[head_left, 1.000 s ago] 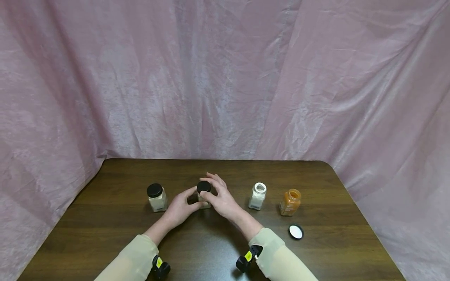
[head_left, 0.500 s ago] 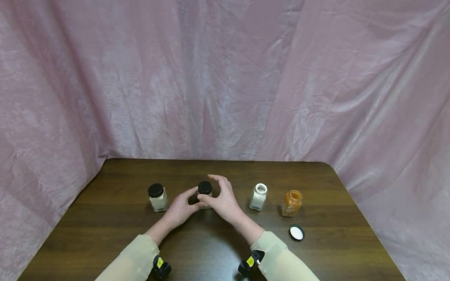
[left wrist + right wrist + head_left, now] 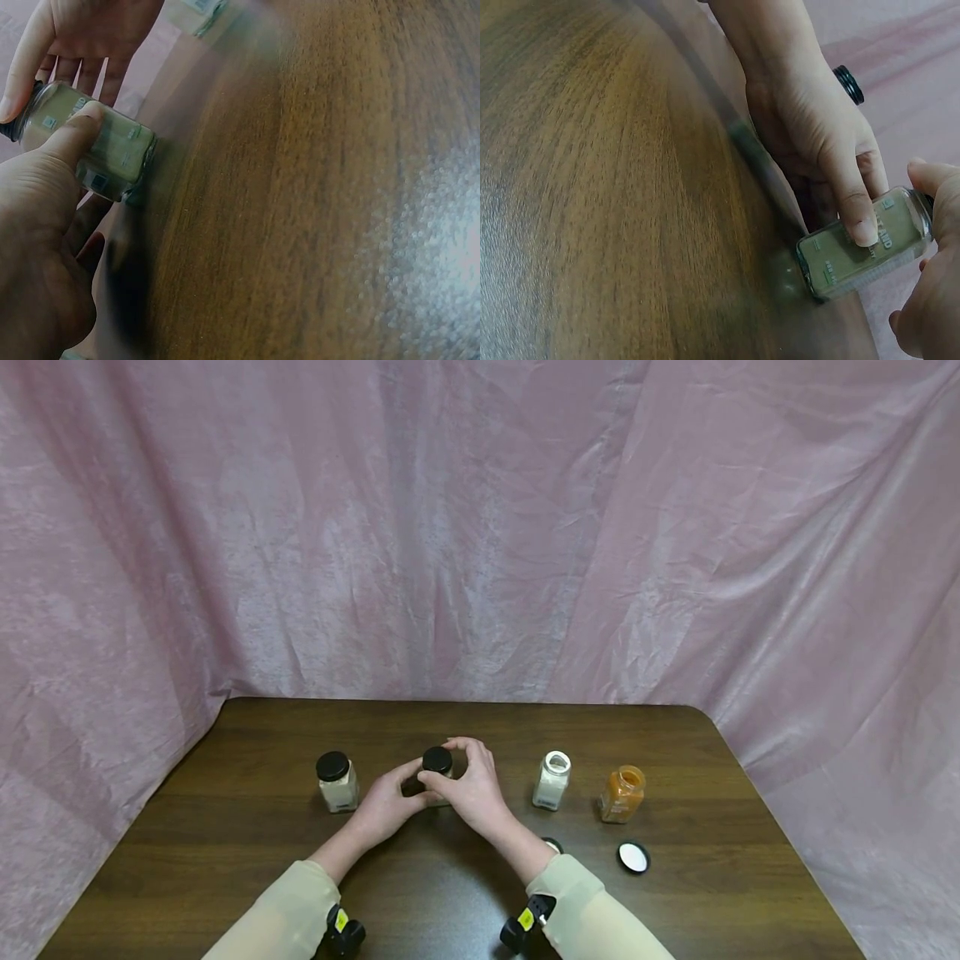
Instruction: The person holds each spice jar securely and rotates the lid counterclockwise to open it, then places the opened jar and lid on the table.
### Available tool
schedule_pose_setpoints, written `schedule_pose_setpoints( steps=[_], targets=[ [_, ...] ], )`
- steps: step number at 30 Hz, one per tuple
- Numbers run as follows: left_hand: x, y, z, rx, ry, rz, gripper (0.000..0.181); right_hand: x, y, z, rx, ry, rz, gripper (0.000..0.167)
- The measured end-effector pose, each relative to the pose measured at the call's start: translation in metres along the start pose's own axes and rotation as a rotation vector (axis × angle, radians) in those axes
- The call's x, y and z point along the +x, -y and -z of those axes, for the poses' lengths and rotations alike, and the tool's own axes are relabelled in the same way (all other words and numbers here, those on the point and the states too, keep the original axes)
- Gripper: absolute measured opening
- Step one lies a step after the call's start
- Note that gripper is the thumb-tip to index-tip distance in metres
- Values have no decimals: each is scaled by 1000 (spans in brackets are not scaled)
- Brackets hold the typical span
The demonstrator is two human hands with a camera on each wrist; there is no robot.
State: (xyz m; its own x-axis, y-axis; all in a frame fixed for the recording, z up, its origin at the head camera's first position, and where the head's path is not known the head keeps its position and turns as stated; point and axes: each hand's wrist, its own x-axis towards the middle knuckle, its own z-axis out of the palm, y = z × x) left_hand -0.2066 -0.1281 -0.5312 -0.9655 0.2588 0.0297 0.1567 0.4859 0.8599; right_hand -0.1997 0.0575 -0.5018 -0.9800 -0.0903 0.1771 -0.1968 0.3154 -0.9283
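A small square glass jar (image 3: 112, 146) of pale powder stands upright at the middle of the table, with a black lid (image 3: 437, 760) on it. My left hand (image 3: 382, 810) grips its body, the thumb laid across the printed side in both wrist views. Around the lid curl the thumb and fingers of my right hand (image 3: 474, 789); in the left wrist view that thumb lies against the lid's edge. The right hand's far fingertips are partly hidden behind the lid.
Left of my hands stands another black-lidded jar (image 3: 339, 789). To the right are an uncapped white-powder jar (image 3: 551, 785) and an uncapped orange-powder jar (image 3: 621, 795). One upturned lid (image 3: 633, 857) lies before them; another lid (image 3: 552, 844) is partly behind my right forearm.
My right fingers spread away from the lid, then closed in around it again. The right forearm shifted slightly left, uncovering part of a loose lid. My left hand kept its hold.
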Motion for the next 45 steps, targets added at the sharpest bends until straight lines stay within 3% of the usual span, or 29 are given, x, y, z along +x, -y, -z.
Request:
schedule_pose_setpoints(
  steps=[24,39,45],
  targets=[
    [2,-1,0,-4,0,8,69,-1,0,0,-15,-52,82,48],
    [-1,1,-1,-7,3,18,69,-3,-3,8,-18,41,81,45],
    [0,1,-2,3,-8,-8,67,-1,-3,12,-60,69,135,43]
  ],
)
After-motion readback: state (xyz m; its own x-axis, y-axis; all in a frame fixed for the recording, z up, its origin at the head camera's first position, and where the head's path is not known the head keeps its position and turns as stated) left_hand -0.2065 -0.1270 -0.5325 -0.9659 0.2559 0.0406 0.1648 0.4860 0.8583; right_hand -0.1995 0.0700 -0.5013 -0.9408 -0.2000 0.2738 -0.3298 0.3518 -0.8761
